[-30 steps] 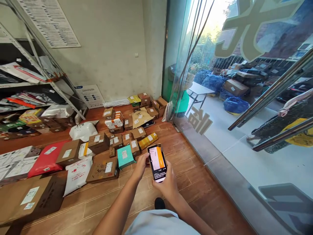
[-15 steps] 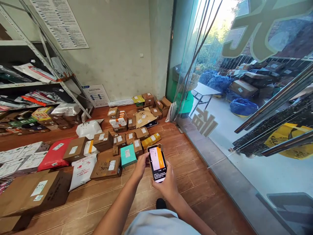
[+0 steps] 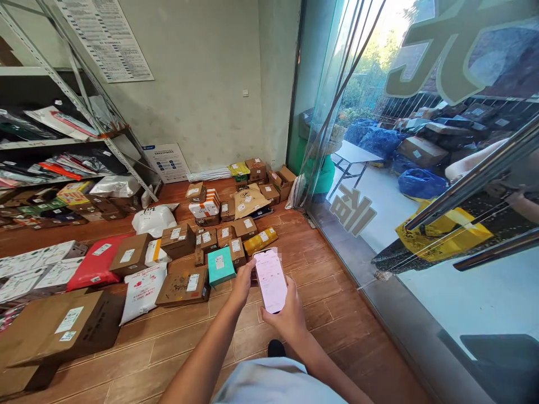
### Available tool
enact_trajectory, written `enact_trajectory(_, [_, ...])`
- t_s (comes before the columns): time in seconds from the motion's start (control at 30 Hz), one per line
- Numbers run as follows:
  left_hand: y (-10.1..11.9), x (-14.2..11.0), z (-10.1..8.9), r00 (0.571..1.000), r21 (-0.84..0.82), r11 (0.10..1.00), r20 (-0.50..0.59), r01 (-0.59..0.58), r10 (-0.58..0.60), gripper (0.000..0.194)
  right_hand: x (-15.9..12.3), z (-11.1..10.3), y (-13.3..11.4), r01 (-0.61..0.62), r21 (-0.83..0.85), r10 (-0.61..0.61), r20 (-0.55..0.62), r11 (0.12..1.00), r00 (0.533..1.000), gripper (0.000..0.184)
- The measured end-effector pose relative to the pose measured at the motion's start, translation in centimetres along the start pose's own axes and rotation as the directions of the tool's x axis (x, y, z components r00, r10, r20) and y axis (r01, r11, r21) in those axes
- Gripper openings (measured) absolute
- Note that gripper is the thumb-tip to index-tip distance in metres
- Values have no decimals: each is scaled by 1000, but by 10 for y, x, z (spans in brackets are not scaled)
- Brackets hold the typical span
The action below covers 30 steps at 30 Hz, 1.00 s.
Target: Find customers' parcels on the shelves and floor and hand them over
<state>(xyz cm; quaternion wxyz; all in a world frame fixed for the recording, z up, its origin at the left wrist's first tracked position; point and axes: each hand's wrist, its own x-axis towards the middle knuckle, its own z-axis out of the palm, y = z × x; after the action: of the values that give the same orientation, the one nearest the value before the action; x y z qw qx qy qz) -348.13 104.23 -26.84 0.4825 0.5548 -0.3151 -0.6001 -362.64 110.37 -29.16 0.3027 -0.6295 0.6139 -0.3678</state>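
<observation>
A smartphone with a pale pink-white screen is held upright in front of my body. My left hand grips its left edge near the upper part. Around the lower right side wraps my right hand, its thumb by the bottom corner. Text on the screen is too small to read. Just left of the phone, on the wooden floor, lies a turquoise box with a label. Behind it sit several brown cartons and a yellow parcel.
Packages cover the floor to the left, including a large carton and a red bag. A metal shelf with parcels stands at left. On the right is a glass door; beyond it a person carries a yellow bag.
The phone screen has switched from a dark and orange display to a pale pink-white page. Outside the glass, the person with the yellow bag has moved left, closer to the doorway.
</observation>
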Motion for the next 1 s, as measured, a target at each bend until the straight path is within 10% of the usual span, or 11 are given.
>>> enact_trajectory(0.3, [0,1,-2,989,13,1000,144,-26,24,40,8,-7,10,-3,20,2,24,1000,1000,90])
enact_trajectory(0.83, [-19,28,2,998,-10,998,16,58,-58,74,29,-7,29,-30,73,21,119,997,993,89])
enact_trajectory(1.0, [-37,38,-5,993,-11,995,-70,95,-95,71,52,-3,46,-144,461,-22,336,876,941,82])
